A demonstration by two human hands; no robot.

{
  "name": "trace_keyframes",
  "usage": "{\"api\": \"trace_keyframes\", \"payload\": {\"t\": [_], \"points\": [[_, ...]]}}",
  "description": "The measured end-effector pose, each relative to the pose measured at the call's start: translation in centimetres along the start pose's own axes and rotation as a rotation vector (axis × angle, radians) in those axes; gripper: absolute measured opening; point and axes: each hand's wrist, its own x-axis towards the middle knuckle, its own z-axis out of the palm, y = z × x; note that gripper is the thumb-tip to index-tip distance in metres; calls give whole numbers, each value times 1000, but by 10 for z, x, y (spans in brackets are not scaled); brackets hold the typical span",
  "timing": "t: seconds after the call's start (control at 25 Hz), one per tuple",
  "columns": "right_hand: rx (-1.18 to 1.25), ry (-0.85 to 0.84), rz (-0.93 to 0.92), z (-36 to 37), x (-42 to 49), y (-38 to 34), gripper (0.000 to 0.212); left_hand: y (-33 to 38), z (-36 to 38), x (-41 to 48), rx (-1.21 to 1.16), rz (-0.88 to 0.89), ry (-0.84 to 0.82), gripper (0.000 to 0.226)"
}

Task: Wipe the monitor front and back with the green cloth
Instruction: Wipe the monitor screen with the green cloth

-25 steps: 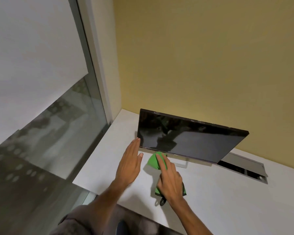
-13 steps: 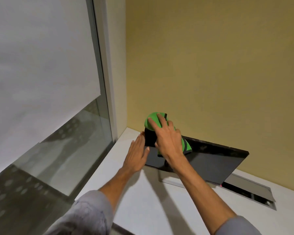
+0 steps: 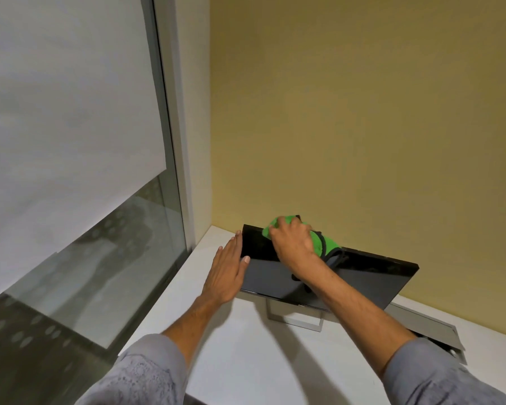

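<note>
I'm in what looks like an office: a monitor stands on a white table with a cable flap set into it. A roller blind half covers the glass beside me; the wall is plain yellow.

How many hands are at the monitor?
2. The left hand lies flat against the left edge of the monitor; the right hand grips the green cloth at its top edge. No others show.

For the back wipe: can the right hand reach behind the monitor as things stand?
Probably yes: the right hand holds the green cloth atop the monitor; the gap behind looks free.
</note>
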Motion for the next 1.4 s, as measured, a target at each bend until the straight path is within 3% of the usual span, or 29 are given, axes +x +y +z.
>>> {"api": "trace_keyframes", "payload": {"t": [0.08, 0.24, 0.36, 0.48, 0.68, 0.84, 0.92, 1.04, 1.2, 1.4], "points": [[3, 10, 36, -12, -1, 21, 38, 2, -6, 7, 7, 17, 49, 66], [143, 151, 94, -21, 3, 11, 69, 3, -14, 19, 51, 59, 81, 63], [230, 109, 11, -2, 4, -30, 83, -2, -14, 21, 88, 56, 82, 64], [240, 73, 52, 18, -3, -44, 95, -8, -13, 24, 85, 58, 91, 65], [220, 14, 122, 30, -22, -17, 91, 0, -12, 27, 80, 113, 102, 60], [222, -35, 248, 27, -36, 24, 71, 13, -10, 37, 146, 186, 101, 58], [255, 35, 317, 16, -35, 32, 75, 17, -4, 41, 130, 184, 108, 57], [331, 107, 253, 9, -23, 3, 87, 18, 1, 44, 105, 148, 167, 61], [346, 75, 171, 23, -11, -38, 92, 9, -2, 45, 129, 169, 190, 69], [335, 48, 215, 42, -20, -22, 90, 13, -8, 43, 187, 199, 192, 71]]}}
